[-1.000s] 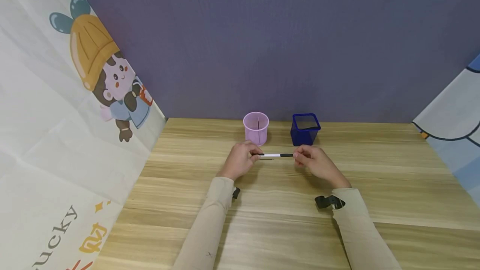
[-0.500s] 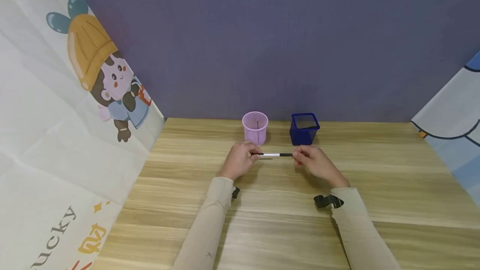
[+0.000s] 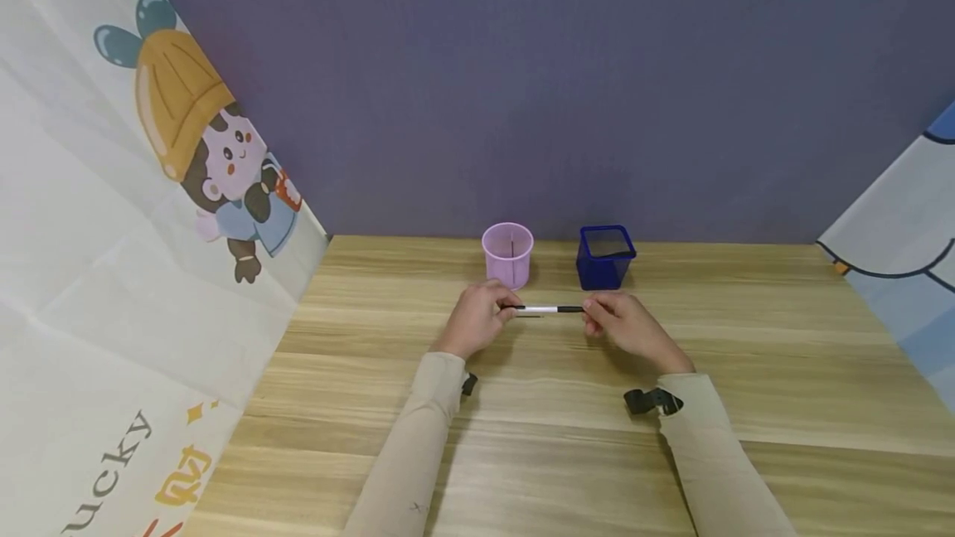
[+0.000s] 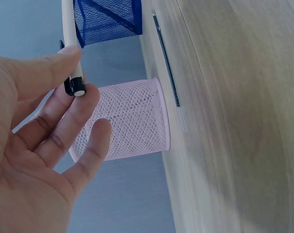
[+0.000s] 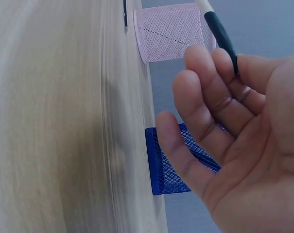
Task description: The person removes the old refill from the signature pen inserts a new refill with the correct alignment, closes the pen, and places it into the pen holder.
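Note:
A white pen with black ends (image 3: pixel 540 309) is held level above the table between both hands. My left hand (image 3: pixel 476 317) pinches its clip end between thumb and fingers; in the left wrist view the black clip and push button show at the fingertips. My right hand (image 3: pixel 630 326) pinches the black grip end (image 5: pixel 220 35), the tip hidden by thumb and fingers. Below the pen, a thin dark pen refill (image 4: pixel 167 60) with a clear end lies on the table. Just beyond the hands stand a pink mesh pen cup (image 3: pixel 508 259) and a blue square mesh holder (image 3: pixel 603 263).
The wooden table (image 3: pixel 537 437) runs back to a grey-blue partition (image 3: pixel 522 89). Inside the blue holder, a dark slender item (image 3: pixel 615 254) leans at the rim. A printed cartoon curtain (image 3: pixel 89 230) hangs at the left, another light cloth (image 3: pixel 895 222) at the right.

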`<state>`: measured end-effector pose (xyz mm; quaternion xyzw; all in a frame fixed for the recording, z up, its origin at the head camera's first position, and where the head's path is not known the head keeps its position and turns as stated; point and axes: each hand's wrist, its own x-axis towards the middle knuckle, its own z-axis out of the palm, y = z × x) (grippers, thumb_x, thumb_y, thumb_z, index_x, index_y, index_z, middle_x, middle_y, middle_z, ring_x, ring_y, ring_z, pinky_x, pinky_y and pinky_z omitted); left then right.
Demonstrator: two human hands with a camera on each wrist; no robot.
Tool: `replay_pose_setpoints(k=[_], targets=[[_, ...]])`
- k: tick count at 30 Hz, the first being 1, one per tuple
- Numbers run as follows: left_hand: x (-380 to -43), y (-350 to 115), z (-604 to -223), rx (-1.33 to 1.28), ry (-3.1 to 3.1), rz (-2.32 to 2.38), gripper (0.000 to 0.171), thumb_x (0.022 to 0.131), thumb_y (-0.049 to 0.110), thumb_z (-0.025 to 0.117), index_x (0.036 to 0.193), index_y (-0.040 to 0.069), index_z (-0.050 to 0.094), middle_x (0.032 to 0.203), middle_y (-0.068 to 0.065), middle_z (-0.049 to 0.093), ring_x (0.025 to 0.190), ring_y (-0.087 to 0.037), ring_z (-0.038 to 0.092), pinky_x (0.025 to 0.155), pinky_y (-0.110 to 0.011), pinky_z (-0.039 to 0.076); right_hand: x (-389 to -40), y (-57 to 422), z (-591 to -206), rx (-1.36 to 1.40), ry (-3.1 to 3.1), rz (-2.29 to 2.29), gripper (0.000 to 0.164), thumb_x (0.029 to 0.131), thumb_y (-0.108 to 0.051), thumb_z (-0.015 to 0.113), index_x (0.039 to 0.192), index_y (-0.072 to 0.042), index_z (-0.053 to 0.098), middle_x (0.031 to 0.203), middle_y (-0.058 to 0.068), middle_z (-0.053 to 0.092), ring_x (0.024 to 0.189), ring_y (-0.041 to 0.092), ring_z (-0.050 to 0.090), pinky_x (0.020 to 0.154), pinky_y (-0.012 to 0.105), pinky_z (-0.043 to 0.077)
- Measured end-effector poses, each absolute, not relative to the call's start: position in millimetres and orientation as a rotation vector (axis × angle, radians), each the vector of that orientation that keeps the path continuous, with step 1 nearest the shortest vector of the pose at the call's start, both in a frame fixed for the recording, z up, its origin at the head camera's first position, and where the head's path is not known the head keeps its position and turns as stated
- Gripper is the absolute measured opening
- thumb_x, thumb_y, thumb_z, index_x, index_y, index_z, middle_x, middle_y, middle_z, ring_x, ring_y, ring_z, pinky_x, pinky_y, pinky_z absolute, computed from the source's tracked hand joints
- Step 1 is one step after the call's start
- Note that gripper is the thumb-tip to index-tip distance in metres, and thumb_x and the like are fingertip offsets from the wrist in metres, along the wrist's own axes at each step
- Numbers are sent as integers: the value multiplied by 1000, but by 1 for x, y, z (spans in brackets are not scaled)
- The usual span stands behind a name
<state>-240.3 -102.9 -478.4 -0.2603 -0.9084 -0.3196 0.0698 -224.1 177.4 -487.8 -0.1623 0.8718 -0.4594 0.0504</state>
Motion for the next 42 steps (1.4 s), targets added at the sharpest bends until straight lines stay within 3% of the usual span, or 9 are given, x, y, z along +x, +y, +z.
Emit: replay_pose_setpoints(k=[10, 15, 20, 23, 33, 42], targets=[[-239, -103, -477, -777, -2737, -958, 10, 89, 12, 79, 98, 13, 80, 96, 0, 74, 87, -14, 68, 89, -33, 55, -226, 176, -491, -449, 2617, -1441, 33, 109, -17, 50, 90, 5, 66, 75, 7, 69, 68, 10, 63, 64, 25, 56], [-240, -104, -478, -772, -2738, -951, 10, 89, 12, 79, 98, 14, 80, 96, 1, 74, 87, -13, 68, 89, -33, 54, -226, 175, -488, -428, 2650, -1433, 31, 109, -21, 49, 93, -1, 66, 79, 11, 70, 70, 15, 62, 65, 25, 53], [-240, -104, -479, -769, -2738, -958, 9, 89, 12, 79, 98, 14, 80, 95, 1, 74, 87, -13, 68, 87, -31, 55, -224, 176, -485, -441, 2642, -1459, 16, 104, -20, 60, 103, -4, 64, 90, 14, 70, 78, 23, 66, 68, 28, 56], [-240, -104, -479, -761, -2742, -965, 10, 89, 12, 79, 98, 14, 80, 96, 0, 74, 87, -14, 68, 88, -32, 55, -224, 177, -486, -461, 2624, -1471, 12, 99, -14, 66, 107, -4, 63, 94, 12, 68, 82, 20, 65, 70, 26, 56], [-239, -104, -478, -766, -2739, -981, 11, 88, 10, 79, 99, 13, 80, 96, 0, 74, 88, -14, 68, 89, -34, 55, -222, 178, -484, -468, 2597, -1497, 13, 97, -8, 67, 107, -1, 63, 93, 14, 67, 82, 18, 61, 67, 22, 52], [-240, -104, -478, -768, -2734, -967, 10, 88, 11, 79, 98, 14, 80, 96, 1, 74, 87, -13, 68, 89, -33, 54, -221, 179, -485, -454, 2609, -1481, 13, 99, -13, 67, 105, -1, 64, 89, 13, 66, 77, 20, 61, 64, 26, 53]])
